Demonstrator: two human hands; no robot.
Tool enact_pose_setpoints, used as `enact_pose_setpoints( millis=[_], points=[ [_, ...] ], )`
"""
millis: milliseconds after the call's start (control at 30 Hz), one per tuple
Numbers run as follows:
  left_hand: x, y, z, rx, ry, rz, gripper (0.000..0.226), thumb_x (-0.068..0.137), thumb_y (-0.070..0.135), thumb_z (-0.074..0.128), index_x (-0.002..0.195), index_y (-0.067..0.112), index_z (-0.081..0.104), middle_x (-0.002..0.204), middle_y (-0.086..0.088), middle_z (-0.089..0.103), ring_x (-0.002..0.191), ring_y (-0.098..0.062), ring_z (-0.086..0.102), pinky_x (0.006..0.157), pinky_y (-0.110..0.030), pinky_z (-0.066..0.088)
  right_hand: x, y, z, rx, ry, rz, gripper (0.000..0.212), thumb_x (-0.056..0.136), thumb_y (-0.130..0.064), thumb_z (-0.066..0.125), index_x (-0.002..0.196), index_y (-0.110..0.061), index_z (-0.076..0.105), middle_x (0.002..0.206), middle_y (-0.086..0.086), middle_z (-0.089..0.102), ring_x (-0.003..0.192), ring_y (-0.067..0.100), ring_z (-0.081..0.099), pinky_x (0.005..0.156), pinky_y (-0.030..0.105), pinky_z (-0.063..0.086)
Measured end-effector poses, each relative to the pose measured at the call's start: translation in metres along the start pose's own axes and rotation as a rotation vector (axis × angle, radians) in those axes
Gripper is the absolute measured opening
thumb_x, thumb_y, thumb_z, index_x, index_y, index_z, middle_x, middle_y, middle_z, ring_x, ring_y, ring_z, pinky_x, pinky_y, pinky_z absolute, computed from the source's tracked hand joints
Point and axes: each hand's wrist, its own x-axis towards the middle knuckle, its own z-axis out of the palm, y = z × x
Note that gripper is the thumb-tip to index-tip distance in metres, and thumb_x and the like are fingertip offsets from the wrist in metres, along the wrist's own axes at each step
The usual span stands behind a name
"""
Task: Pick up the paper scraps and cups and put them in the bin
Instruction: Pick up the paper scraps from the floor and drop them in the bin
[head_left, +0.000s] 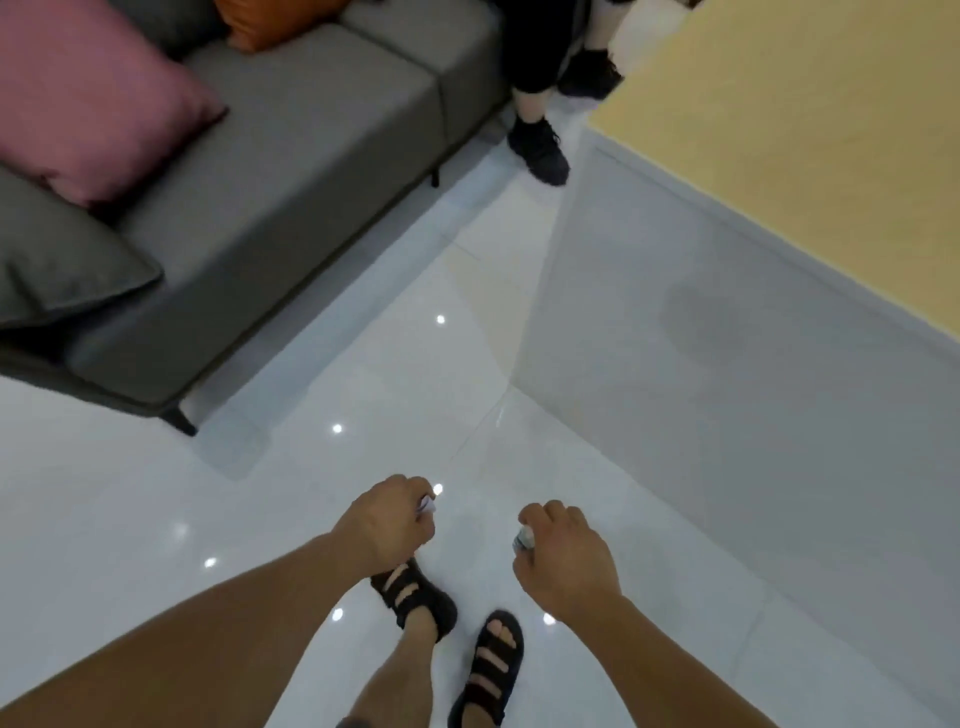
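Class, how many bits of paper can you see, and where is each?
2. One scrap sticks out of the left hand, the other out of the right hand. More may be hidden in either fist.

No word, label, brand or number can be read. The paper scrap (426, 504) held in the left hand (387, 525) and the second scrap (523, 538) in the right hand (563, 556) are too small and blurred to show any print.
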Motion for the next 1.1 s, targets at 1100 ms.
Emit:
enact_pose_setpoints(
  millis=[1100],
  points=[
    [-0.605,-0.534,-0.109,-0.756,0.757,-1.050,0.024,0.091,0.027,0.049,0.110,0.016,0.060,0.105,0.000,0.063,0.090,-0.018,0.060,0.075,-0.027,0.047,-0.109,-0.852,0.091,-0.522,-0.257,-1.286,0.042,0.091,-0.034,0.048,0.133,-0.027,0.052,0.128,-0.003,0.050,0.118,0.016,0.045,0.083,0.026,0.045]
  ],
)
